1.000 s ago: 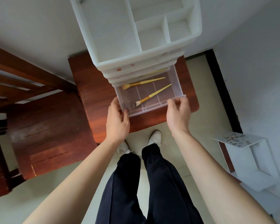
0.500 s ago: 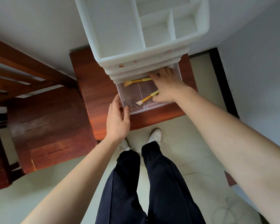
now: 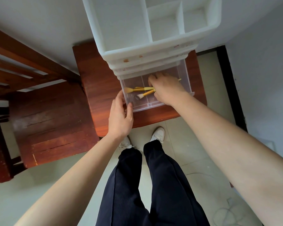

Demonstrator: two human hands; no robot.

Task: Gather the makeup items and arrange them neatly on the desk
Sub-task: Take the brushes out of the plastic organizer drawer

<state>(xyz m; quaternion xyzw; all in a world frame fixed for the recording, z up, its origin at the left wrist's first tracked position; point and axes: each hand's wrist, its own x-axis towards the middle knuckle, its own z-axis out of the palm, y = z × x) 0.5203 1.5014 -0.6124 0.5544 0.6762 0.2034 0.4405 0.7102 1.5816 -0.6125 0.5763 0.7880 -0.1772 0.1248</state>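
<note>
A clear plastic drawer (image 3: pixel 147 106) is pulled out from the bottom of a white organiser (image 3: pixel 126 30) that stands on a small red-brown desk (image 3: pixel 98 82). Inside the drawer, my right hand (image 3: pixel 167 88) is closed around the yellow handles of the makeup brushes (image 3: pixel 140 91); their bristle ends stick out to the left, one tan and one white. My left hand (image 3: pixel 120 116) grips the drawer's front left corner. How many brushes my right hand holds is hidden by the fingers.
A dark wooden chair (image 3: pixel 51 121) stands left of the desk, with a wooden frame (image 3: pixel 23 62) behind it. The organiser's top has several empty white compartments (image 3: pixel 163 22). White walls close in at the back and right. My legs and white shoes (image 3: pixel 157 133) stand on the tiled floor.
My right hand left the drawer's front rim, reached inside and gathered the brushes together, pulling them toward the front. My left hand stayed on the drawer's corner.
</note>
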